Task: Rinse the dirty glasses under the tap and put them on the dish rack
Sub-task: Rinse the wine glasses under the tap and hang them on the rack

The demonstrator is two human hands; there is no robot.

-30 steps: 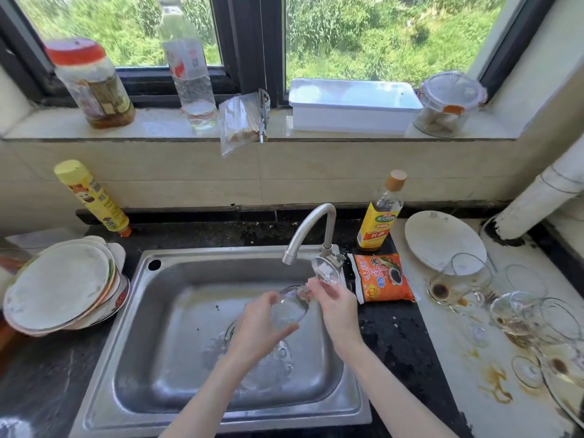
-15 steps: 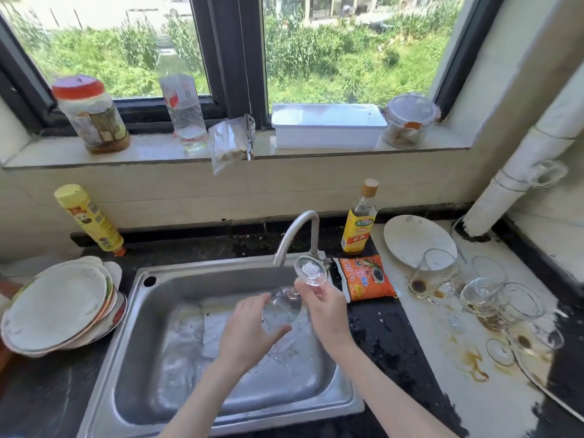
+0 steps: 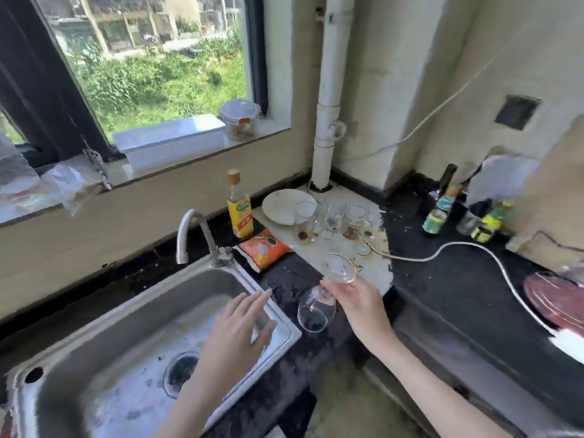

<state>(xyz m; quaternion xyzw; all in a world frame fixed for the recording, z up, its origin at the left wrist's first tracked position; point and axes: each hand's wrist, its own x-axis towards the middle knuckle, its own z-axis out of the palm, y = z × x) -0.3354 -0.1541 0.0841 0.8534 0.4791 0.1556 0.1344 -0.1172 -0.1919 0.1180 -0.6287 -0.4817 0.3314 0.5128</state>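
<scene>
My right hand [image 3: 357,298] holds a clear stemmed glass [image 3: 316,308] upside down by its stem, bowl hanging low over the dark counter just right of the sink [image 3: 94,327]. Its round foot [image 3: 338,268] sticks up above my fingers. My left hand [image 3: 237,327] is open and holds nothing, fingers spread over the sink's right rim. The tap [image 3: 192,229] curves over the basin; I see no water running from it. Several dirty glasses [image 3: 331,221] with brown dregs stand on the stained pale counter behind. No dish rack is in view.
A yellow oil bottle [image 3: 240,210] and an orange packet [image 3: 264,248] lie beside the tap. A white plate [image 3: 281,205] leans by the glasses. A white cable [image 3: 458,251] crosses the dark counter toward bottles [image 3: 442,210] at the right wall. A reddish plate [image 3: 556,298] sits far right.
My left hand has let go of the glass and opened. My right hand has carried the glass from under the tap to the right, past the sink rim. The view has swung right.
</scene>
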